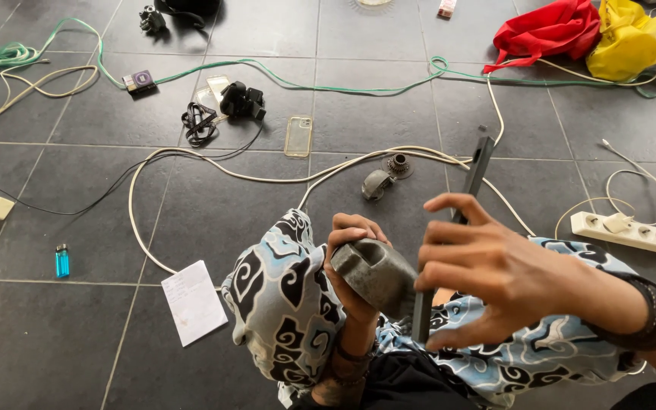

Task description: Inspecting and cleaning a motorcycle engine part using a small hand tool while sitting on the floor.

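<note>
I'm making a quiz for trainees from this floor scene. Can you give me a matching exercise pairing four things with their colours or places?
Things:
1. lighter
2. paper note
3. grey metal part
4. power strip

Descriptions:
A. held in the left hand
B. blue, on the floor at the left
C. white, at the right edge
D. white, beside the patterned cloth

Pairs: 1-B, 2-D, 3-A, 4-C
</note>
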